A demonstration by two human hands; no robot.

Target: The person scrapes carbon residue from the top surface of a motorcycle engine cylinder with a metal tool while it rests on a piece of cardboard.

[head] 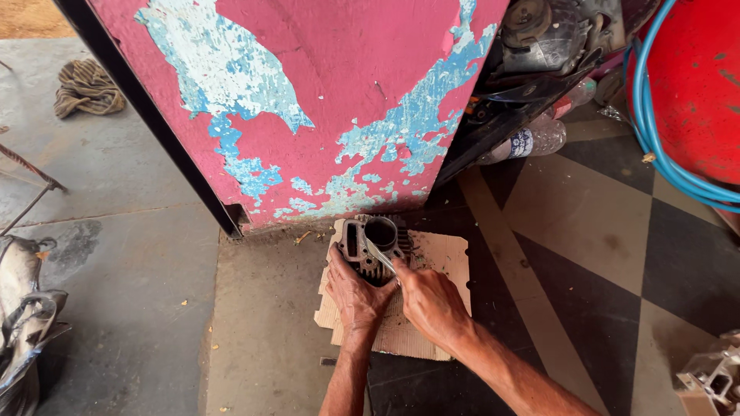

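My left hand (pixel 356 291) is wrapped round the near-left side of the cylinder (pixel 375 248), a grimy finned engine block sitting on a scrap of cardboard (pixel 432 266) on the floor, hard up against the foot of a pink panel (pixel 308 100) with blue patches where the paint has flaked. My right hand (pixel 432 304) is clenched on a thin metal blade (pixel 381 258) (scraper or strip, can't tell which), and that blade runs up and to the left from my grip, its tip lying on the top face just beside the round bore. So the cylinder is straight ahead of both hands, bore pointing up, left hand touching it, right hand only reaching it through the blade. Packaging-wise: a clear plastic bottle (pixel 532 140) with a white-and-blue label band lies on its side to the upper right, under some dark motorbike parts. Further right, a blue hose (pixel 663 154) loops past a red drum (pixel 697 85).
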